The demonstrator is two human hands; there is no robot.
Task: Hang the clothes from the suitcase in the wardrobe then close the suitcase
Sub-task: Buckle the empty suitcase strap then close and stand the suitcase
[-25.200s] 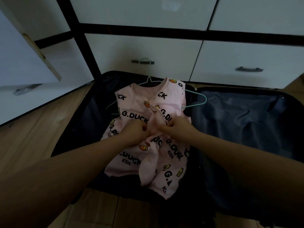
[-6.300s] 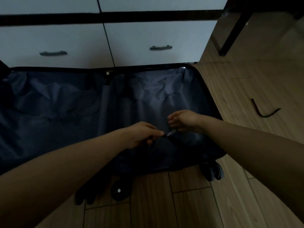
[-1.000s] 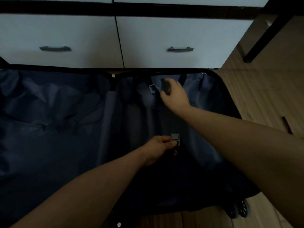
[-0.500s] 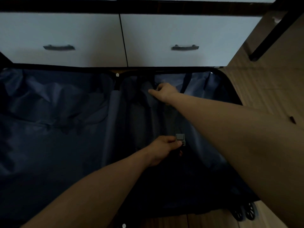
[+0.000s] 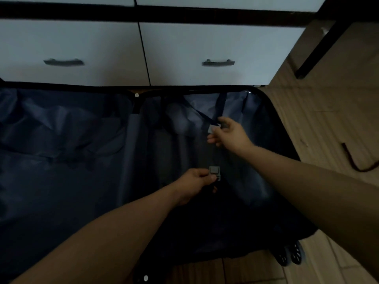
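Observation:
The dark suitcase (image 5: 272, 121) lies open flat on the floor, its navy lining bare with no clothes in it. In the right half, my left hand (image 5: 194, 184) pinches the grey near buckle piece (image 5: 214, 172) of the packing strap. My right hand (image 5: 230, 134) holds the far buckle piece (image 5: 212, 128) on its dark strap (image 5: 205, 116), which runs up to the suitcase's far edge. The two buckle pieces are apart, a hand's width between them.
White wardrobe drawers (image 5: 215, 42) with dark handles stand right behind the suitcase. Wooden floor (image 5: 328, 111) lies to the right, with a dark cord (image 5: 354, 160) on it and a black furniture leg (image 5: 320, 44). Suitcase wheels (image 5: 291, 255) sit at the near right corner.
My right hand has pulled the far buckle piece and its strap back from the suitcase's far edge toward the left hand. The left hand has kept hold of the near piece.

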